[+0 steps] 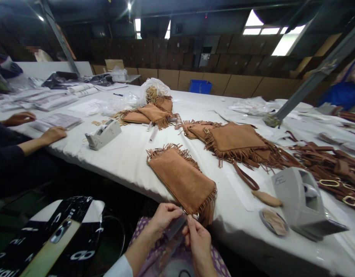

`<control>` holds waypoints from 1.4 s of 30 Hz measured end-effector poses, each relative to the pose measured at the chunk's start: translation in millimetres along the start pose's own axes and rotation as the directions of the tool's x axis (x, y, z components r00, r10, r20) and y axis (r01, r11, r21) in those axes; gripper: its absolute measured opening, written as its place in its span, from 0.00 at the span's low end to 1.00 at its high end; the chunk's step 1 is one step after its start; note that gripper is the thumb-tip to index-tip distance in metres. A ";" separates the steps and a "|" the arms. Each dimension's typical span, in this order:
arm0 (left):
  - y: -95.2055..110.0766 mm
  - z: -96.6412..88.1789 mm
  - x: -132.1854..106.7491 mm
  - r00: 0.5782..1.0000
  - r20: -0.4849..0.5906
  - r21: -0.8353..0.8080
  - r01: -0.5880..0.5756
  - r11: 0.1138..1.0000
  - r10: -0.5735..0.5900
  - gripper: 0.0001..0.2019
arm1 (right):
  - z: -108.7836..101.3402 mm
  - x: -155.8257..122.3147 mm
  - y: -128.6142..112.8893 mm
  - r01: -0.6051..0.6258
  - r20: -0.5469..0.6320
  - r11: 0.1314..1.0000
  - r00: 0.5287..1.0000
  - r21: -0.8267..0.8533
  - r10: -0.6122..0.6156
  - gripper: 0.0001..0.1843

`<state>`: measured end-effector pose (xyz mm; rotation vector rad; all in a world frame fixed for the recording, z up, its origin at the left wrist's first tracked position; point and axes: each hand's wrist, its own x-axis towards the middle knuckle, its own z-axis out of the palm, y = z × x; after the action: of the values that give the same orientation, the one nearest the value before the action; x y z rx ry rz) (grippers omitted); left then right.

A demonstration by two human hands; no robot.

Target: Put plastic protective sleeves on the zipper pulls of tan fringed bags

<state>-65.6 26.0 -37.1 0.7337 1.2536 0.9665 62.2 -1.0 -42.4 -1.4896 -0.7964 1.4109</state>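
Note:
A tan suede bag with fringed edges (pixel 181 179) lies at the near edge of the white table (pixel 128 154), one corner hanging over toward me. My left hand (pixel 163 216) and my right hand (pixel 198 241) meet just below that corner. Both pinch a small strip of clear film or tape (pixel 176 227) beside the bag's metal ring (pixel 195 215). The fingers of both hands are closed on the strip.
A grey tape dispenser (pixel 302 202) stands at my right, another (pixel 104 133) at left centre. More fringed bags (pixel 237 140) and brown straps with gold buckles (pixel 330 171) lie beyond. A small round dish (pixel 273 222) sits near the edge. Another person's hands (pixel 52 134) rest on papers at left.

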 end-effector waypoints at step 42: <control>-25.3 17.4 -30.4 0.858 -0.143 0.491 -0.371 0.788 0.493 0.15 | 11.2 4.1 -19.9 -0.192 0.110 0.980 0.976 0.053 0.186 0.24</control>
<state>-44.7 -11.3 -42.8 1.3420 1.6101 1.1929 54.3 12.3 -25.1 -1.4837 -0.6804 1.6523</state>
